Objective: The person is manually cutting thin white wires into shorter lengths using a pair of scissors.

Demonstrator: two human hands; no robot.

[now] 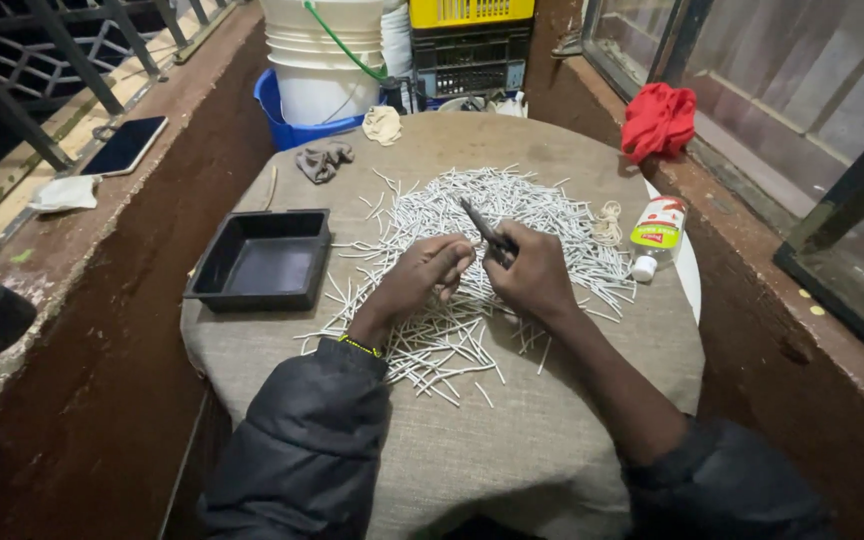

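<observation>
A heap of thin white sticks [512, 215] is spread over a round table covered with sackcloth [512, 450]. My right hand [532, 275] grips a dark slim tool [482, 225] that points up and to the left over the heap. My left hand [417, 280] rests just left of it, fingers curled on the sticks, fingertips almost touching the right hand. Whether the left hand pinches a stick is hidden by the fingers. An empty black rectangular tray [262, 260] sits at the table's left side.
A glue bottle [657, 235] lies on the table's right edge beside a coil of string [608, 222]. A grey rag [324, 160] and a beige rag [383, 124] lie at the back. Buckets [322, 60], crates [470, 50], a red cloth [658, 120] and a phone [125, 146] surround it.
</observation>
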